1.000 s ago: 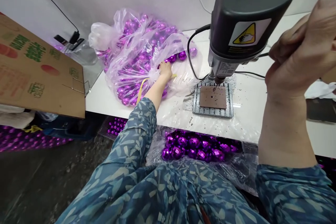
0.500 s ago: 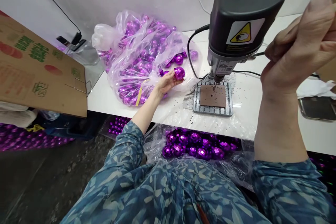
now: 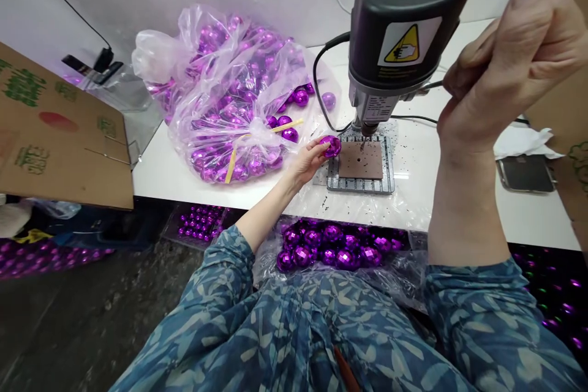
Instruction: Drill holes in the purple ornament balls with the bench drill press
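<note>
Left of the black-bodied bench drill point(image 3: 407, 30), near its base, the left hand point(image 3: 309, 162) pinches a shiny purple faceted ball point(image 3: 331, 146). Right of the drill, the right hand point(image 3: 509, 67) is closed round its thin metal lever point(image 3: 434, 84). Under the drill lies a brown rectangular board point(image 3: 371, 166); farther left of the drill, a translucent plastic bag of purple balls point(image 3: 229, 95) rests on the white bench point(image 3: 158, 177).

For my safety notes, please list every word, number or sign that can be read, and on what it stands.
No word or number reads surely.
Yellow triangular hand-warning sign, black drill housing: caption too small.
Pale label, grey metal drill collar: print too small.
Green print, left brown cardboard box: too unclear.
Green marks, right cardboard box: unreadable.
</note>
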A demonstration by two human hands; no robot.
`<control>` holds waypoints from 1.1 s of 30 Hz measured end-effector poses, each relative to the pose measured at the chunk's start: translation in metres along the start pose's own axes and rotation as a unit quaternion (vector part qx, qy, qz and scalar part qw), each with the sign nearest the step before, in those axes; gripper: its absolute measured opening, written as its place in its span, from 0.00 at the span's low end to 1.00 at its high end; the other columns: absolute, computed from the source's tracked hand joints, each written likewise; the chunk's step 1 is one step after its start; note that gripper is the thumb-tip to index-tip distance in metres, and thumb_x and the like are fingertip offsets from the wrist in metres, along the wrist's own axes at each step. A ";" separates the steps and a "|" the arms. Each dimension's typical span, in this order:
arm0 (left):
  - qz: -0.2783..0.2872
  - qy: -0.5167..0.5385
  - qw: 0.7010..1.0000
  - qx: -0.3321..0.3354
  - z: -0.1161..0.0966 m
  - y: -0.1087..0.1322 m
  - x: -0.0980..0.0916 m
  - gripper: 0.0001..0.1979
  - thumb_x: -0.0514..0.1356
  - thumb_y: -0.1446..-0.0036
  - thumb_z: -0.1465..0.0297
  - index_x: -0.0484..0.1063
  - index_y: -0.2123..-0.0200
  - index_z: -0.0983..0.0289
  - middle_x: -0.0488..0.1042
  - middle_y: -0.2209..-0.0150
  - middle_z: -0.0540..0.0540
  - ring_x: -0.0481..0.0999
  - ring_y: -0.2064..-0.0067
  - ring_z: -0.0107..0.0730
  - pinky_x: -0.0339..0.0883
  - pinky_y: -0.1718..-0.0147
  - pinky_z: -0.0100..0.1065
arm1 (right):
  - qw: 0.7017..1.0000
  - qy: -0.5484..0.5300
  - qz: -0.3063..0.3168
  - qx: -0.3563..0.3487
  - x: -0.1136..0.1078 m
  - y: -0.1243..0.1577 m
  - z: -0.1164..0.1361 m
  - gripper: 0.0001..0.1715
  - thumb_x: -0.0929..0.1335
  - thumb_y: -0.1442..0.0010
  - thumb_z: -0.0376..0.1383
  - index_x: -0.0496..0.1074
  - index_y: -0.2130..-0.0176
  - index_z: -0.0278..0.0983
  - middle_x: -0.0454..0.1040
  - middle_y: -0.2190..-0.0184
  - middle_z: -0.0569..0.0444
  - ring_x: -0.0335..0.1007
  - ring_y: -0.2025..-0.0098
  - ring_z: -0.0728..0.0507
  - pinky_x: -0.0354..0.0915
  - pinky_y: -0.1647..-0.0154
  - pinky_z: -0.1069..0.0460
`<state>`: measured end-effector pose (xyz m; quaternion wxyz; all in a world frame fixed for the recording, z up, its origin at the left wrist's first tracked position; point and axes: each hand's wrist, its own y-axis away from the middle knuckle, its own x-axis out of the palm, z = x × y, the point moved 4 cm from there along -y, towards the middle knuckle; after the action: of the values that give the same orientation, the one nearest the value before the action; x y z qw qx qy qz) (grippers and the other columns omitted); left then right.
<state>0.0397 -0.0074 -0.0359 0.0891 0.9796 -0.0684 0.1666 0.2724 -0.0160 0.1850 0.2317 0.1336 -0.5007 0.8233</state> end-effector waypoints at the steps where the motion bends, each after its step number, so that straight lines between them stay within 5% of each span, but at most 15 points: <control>1: -0.008 -0.003 1.000 0.010 0.004 -0.004 0.004 0.20 0.76 0.45 0.63 0.80 0.51 0.60 0.85 0.48 0.57 0.83 0.41 0.42 0.73 0.35 0.48 | 1.000 -0.001 0.001 -0.003 0.000 0.000 0.000 0.41 0.70 0.43 0.60 0.48 0.79 0.34 0.50 0.87 0.62 0.45 0.86 0.59 0.44 0.78 0.55; 9: -0.019 -0.029 0.997 0.065 0.018 -0.024 0.023 0.31 0.79 0.52 0.66 0.75 0.46 0.59 0.85 0.49 0.56 0.84 0.47 0.41 0.77 0.47 0.42 | 1.000 0.011 0.011 0.018 -0.004 0.003 0.002 0.39 0.70 0.42 0.61 0.52 0.79 0.35 0.51 0.87 0.62 0.45 0.85 0.58 0.40 0.79 0.54; 15: -0.032 -0.035 0.996 0.071 0.012 -0.023 0.018 0.23 0.73 0.38 0.58 0.74 0.45 0.57 0.84 0.49 0.57 0.85 0.46 0.40 0.75 0.43 0.46 | 1.000 0.017 0.008 -0.002 -0.004 0.004 0.003 0.42 0.69 0.41 0.62 0.48 0.79 0.35 0.49 0.87 0.62 0.45 0.85 0.58 0.43 0.78 0.54; 24: 0.011 -0.113 0.989 0.096 0.022 -0.020 0.036 0.30 0.82 0.52 0.61 0.77 0.48 0.60 0.86 0.50 0.58 0.85 0.46 0.43 0.75 0.42 0.46 | 0.992 0.123 0.016 -0.010 -0.002 0.005 0.005 0.42 0.61 0.41 0.69 0.45 0.77 0.38 0.46 0.87 0.60 0.43 0.85 0.57 0.45 0.78 0.50; 33: 0.008 -0.244 0.958 0.148 0.025 -0.013 0.047 0.28 0.81 0.51 0.63 0.80 0.48 0.60 0.85 0.49 0.59 0.83 0.48 0.44 0.75 0.43 0.47 | 1.000 0.027 0.004 -0.008 -0.003 0.006 0.003 0.41 0.68 0.41 0.62 0.47 0.78 0.35 0.47 0.87 0.63 0.43 0.86 0.59 0.41 0.79 0.55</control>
<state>0.0939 -0.0048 -0.0447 -0.0777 0.9922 -0.0702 -0.0683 0.2720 -0.0216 0.1809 0.2431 0.1074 -0.5013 0.8234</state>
